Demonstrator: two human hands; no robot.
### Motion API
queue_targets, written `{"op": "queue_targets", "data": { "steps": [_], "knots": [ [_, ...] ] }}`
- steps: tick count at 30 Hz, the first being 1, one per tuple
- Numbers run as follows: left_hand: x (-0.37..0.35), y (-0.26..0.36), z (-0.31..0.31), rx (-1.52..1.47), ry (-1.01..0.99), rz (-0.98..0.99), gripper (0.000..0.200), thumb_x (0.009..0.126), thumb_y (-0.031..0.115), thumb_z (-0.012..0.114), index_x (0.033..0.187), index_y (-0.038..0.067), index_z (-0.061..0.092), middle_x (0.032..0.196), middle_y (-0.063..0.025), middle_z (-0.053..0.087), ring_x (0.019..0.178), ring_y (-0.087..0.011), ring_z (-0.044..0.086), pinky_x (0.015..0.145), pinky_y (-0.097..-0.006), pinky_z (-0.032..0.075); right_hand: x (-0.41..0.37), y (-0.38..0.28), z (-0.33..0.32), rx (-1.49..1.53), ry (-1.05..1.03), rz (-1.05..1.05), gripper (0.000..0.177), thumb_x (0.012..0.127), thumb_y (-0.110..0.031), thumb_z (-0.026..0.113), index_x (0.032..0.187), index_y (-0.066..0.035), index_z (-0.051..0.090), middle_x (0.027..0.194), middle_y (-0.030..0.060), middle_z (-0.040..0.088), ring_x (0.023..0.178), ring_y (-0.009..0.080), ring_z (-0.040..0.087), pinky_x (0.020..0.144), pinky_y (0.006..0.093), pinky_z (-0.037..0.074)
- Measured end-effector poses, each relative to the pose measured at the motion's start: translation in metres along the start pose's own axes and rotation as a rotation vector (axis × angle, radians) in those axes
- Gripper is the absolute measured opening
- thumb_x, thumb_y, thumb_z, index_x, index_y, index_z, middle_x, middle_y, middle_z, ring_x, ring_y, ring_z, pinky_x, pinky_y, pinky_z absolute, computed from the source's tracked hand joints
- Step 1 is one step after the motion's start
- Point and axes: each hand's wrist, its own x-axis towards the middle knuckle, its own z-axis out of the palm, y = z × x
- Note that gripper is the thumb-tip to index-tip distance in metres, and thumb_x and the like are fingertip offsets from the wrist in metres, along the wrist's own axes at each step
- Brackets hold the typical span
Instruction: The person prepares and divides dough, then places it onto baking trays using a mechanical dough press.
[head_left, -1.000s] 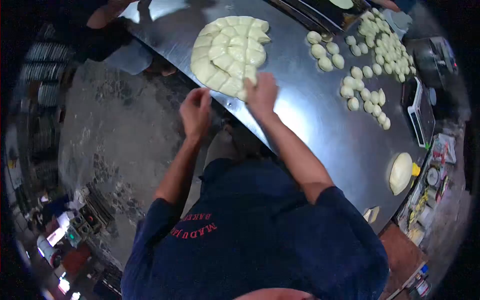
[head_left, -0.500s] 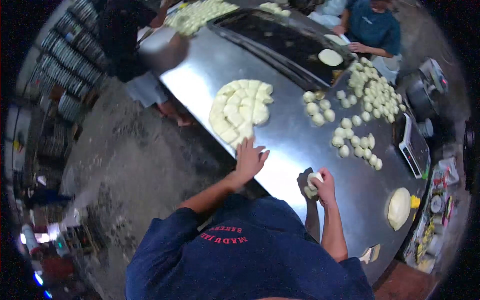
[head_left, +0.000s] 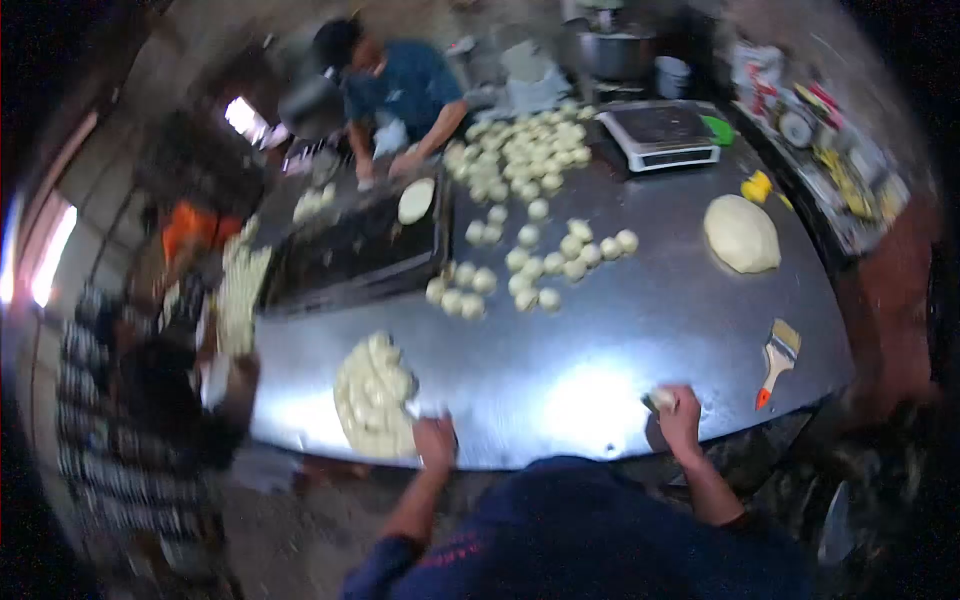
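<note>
Near the table's front edge lies a slab of pale dough [head_left: 370, 400] scored into pieces. My left hand [head_left: 435, 441] is closed at its right side, on what looks like a piece of dough [head_left: 426, 409], blurred by motion. Farther right, my right hand [head_left: 681, 418] is closed around a small dough piece [head_left: 662, 400], just above the tabletop. Several round dough balls [head_left: 528, 262] rest beyond, between my hands and the far edge.
A black griddle [head_left: 350, 255] carries a flat dough round [head_left: 416, 201]; a person [head_left: 410, 95] works behind it. Another person [head_left: 165, 400] stands at left. To the right are a scale [head_left: 662, 135], a large dough mound [head_left: 741, 234] and a brush [head_left: 778, 360] on the metal table [head_left: 640, 310].
The view has swung, so the table now runs across in front of me. My left hand has gone from open on the slab's edge to closed. My right hand still holds dough.
</note>
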Motion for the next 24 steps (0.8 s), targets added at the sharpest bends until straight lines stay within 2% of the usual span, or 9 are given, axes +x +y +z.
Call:
{"op": "queue_targets", "data": {
  "steps": [1,3,6,8,13,16,19,22,24],
  "knots": [
    [-0.036,0.005,0.008,0.243,0.421,0.462,0.035,0.085,0.035,0.067,0.072,0.004,0.064,0.083,-0.0198,0.062,0.087,-0.0355,0.059,0.075,-0.0472,0.044,-0.019,-0.001,0.005,-0.255,-0.045,0.148,0.029,0.067,-0.002,0.066,0.096,-0.005,0.069,0.105,0.012,0.06,0.104,0.0297,0.057,0.091,0.0422,0.044],
    [-0.082,0.058,0.022,0.213,0.488,0.498,0.032,0.085,0.034,0.067,0.07,0.006,0.062,0.099,-0.0213,0.059,0.1,-0.0363,0.054,0.086,-0.0516,0.04,-0.038,0.012,0.061,-0.305,0.156,-0.115,0.03,0.067,-0.011,0.071,0.097,-0.011,0.069,0.111,0.011,0.057,0.114,0.0331,0.051,0.096,0.0515,0.037],
    [-0.043,0.114,0.045,0.154,0.338,0.613,0.022,0.088,0.03,0.063,0.083,0.008,0.063,0.11,-0.0156,0.057,0.106,-0.0346,0.052,0.089,-0.0517,0.039,0.02,-0.034,0.122,-0.312,0.038,-0.535,0.026,0.07,-0.022,0.07,0.095,-0.016,0.065,0.104,0.0107,0.057,0.108,0.0333,0.053,0.091,0.0511,0.038],
    [0.016,0.114,0.042,0.336,0.329,0.727,0.018,0.09,0.025,0.057,0.092,0.008,0.062,0.108,-0.0129,0.059,0.104,-0.0346,0.052,0.088,-0.0496,0.038,0.081,-0.022,0.152,-0.525,-0.174,-0.566,0.015,0.079,-0.019,0.059,0.091,-0.011,0.063,0.097,0.0125,0.059,0.099,0.0321,0.055,0.085,0.0506,0.041],
    [-0.01,0.038,0.005,0.206,0.27,0.615,0.01,0.083,0.016,0.061,0.083,0.006,0.058,0.094,-0.0156,0.057,0.094,-0.0343,0.053,0.082,-0.0495,0.038,0.09,0.005,0.042,-0.506,0.117,-0.48,0.008,0.081,-0.013,0.057,0.086,-0.007,0.059,0.089,0.0135,0.057,0.085,0.0338,0.055,0.077,0.0501,0.04],
    [-0.066,0.055,0.046,0.004,0.326,0.685,0.017,0.076,0.015,0.07,0.078,0.007,0.055,0.091,-0.0143,0.055,0.093,-0.036,0.053,0.084,-0.0485,0.039,0.026,-0.005,0.071,-0.074,0.061,-0.432,0.004,0.06,-0.006,0.058,0.064,-0.006,0.057,0.079,0.0132,0.056,0.085,0.0339,0.053,0.078,0.0482,0.04],
    [-0.043,0.136,0.056,-0.026,0.202,0.852,0.014,0.08,0.014,0.067,0.075,0.007,0.057,0.087,-0.0131,0.056,0.083,-0.0334,0.054,0.077,-0.0462,0.044,0.03,-0.052,0.13,-0.218,-0.143,-0.771,0.018,0.066,-0.012,0.065,0.082,-0.009,0.057,0.088,0.0113,0.053,0.084,0.0323,0.054,0.077,0.0468,0.041],
    [0.015,0.124,0.027,0.115,0.234,0.868,0.01,0.08,0.013,0.065,0.078,0.006,0.058,0.087,-0.0131,0.056,0.083,-0.034,0.053,0.07,-0.0457,0.043,0.1,-0.01,0.16,-0.544,-0.182,-0.635,0.013,0.075,-0.019,0.063,0.082,-0.008,0.059,0.084,0.0163,0.056,0.083,0.0339,0.055,0.072,0.047,0.041],
    [0.0,0.078,0.011,0.028,0.135,0.714,0.01,0.078,0.012,0.066,0.078,0.008,0.057,0.086,-0.0119,0.056,0.084,-0.0339,0.052,0.071,-0.0464,0.042,0.082,-0.005,0.116,-0.373,-0.063,-0.612,0.014,0.073,-0.016,0.062,0.082,-0.006,0.059,0.086,0.0141,0.056,0.086,0.0341,0.053,0.076,0.0483,0.041]
  ]
}}
